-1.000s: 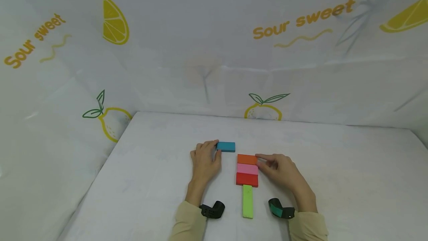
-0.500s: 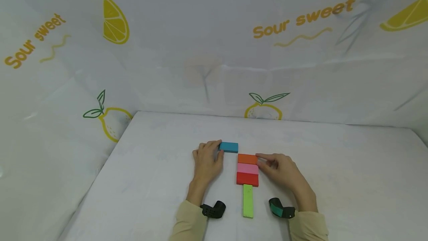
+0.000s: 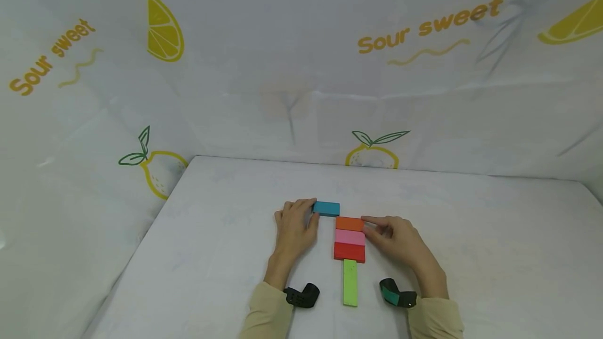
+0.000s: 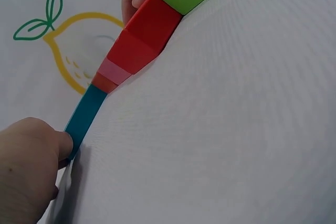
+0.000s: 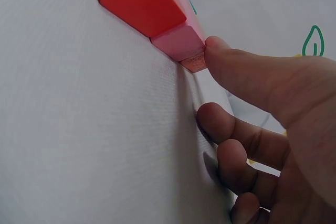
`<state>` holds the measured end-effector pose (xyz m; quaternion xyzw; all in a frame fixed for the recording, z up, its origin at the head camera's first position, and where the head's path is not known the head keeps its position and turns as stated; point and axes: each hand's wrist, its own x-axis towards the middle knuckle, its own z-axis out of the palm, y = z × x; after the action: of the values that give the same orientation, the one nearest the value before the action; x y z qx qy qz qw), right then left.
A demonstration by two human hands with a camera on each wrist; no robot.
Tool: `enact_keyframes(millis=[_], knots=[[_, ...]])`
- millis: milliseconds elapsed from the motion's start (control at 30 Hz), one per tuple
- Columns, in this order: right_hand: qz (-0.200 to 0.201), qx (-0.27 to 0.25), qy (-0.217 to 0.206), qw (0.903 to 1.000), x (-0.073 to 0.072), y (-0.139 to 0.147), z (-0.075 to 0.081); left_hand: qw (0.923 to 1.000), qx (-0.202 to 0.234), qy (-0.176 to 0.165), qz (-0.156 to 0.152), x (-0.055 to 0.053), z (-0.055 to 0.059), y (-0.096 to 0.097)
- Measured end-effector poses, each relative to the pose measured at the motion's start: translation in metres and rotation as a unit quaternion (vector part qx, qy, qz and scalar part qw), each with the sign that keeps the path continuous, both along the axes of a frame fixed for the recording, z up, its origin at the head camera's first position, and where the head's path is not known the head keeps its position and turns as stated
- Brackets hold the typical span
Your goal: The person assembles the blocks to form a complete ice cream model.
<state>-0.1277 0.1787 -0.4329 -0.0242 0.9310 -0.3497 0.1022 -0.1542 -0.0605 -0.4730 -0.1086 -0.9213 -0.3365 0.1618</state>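
Observation:
Between the thumb and fingers of my left hand [image 3: 296, 226] is the left end of a blue wooden block [image 3: 326, 208]. The left wrist view shows the thumb against that blue block [image 4: 86, 116]. My right hand [image 3: 399, 239] pinches the right end of an orange block [image 3: 349, 224], its index fingertip at the far corner and its thumb at the near one. In the right wrist view the other fingers curl near the cloth. Below the orange block lie a pink block [image 3: 350, 237] and a red block [image 3: 349, 252], side by side in a stack-like row.
A green block [image 3: 350, 282] lies lengthwise under the red one, pointing toward me, between both forearms. A white cloth [image 3: 212, 255] covers the table. Behind stands a white printed curtain [image 3: 264, 41]. Black cameras [image 3: 302, 295] sit on the wrists.
My left hand has slid the blue block to the right, so its right end now overlaps the orange block's left end from behind. The right hand and the other blocks stay in place.

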Motion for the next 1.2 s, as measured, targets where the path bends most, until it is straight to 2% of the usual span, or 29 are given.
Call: enact_keyframes(millis=[633, 1200], knots=[[0.005, -0.006, 0.007, 0.9999, -0.0004, 0.0005, -0.0005, 0.9999, 0.005, 0.004, -0.011, 0.0002, 0.0009, 0.0026], [0.005, -0.012, 0.013, 0.9998, 0.0, 0.0006, -0.0018, 0.9996, -0.015, 0.001, -0.024, 0.0013, -0.0005, 0.01]])
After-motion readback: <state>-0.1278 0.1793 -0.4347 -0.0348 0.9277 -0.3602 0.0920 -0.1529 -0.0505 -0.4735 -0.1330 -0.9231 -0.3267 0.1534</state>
